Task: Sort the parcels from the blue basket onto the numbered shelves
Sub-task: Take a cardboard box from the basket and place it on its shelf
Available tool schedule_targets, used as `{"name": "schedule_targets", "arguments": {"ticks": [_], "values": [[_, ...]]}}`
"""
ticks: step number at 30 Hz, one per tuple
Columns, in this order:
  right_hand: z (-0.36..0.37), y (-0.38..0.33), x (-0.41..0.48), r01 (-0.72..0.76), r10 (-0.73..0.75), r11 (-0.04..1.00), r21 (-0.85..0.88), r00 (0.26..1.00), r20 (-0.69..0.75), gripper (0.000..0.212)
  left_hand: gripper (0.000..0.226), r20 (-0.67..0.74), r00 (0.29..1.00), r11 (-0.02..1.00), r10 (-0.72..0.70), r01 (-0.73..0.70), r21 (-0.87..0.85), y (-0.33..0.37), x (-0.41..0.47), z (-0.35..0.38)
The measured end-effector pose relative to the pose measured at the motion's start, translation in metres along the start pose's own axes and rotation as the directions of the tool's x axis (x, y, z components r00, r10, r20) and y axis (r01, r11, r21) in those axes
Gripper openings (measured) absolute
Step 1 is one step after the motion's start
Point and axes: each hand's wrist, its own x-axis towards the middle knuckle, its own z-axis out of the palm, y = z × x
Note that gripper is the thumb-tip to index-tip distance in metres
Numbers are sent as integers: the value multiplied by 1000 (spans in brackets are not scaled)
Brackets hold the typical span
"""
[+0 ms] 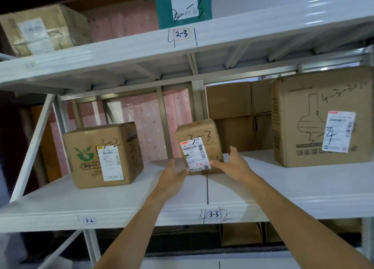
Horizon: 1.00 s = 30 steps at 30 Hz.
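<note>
A small brown parcel [199, 137] marked "3-3" stands on the white middle shelf [263, 187], above the shelf label "3-3" [214, 214]. My left hand [175, 172] rests against its lower left corner, and my right hand [232, 163] cups its lower right side with the thumb on the front label. Both hands touch the parcel with fingers spread around it. The blue basket is out of view.
A box marked "3-2" [105, 155] stands to the left above the label "3-2" [89, 220]. A tall box marked "4" [315, 123] stands at the right. On the upper shelf [242, 31] are a green parcel [168, 7] and a taped box [42, 29].
</note>
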Motion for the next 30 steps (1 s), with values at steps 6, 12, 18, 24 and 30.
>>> {"name": "schedule_targets", "arguments": {"ticks": [6,12,18,24,30], "values": [[3,-16,-63,14,-13,1000,6,993,-113,85,55,-12,1000,1000,-8,8,0,3,-53,-40],[29,-53,-168,154,-149,988,21,975,-165,56,61,-33,999,1000,-13,13,-16,-14,-132,-97],[84,-79,-289,128,-126,988,90,992,-27,70,53,31,997,996,-78,78,-32,-70,-231,-140],[167,-53,-386,26,-22,1000,-14,978,208,85,54,31,954,943,-298,299,-147,-179,-346,-149],[256,-15,-474,-17,67,993,-121,903,424,78,39,71,801,766,-595,591,-254,-304,-486,-128]]}}
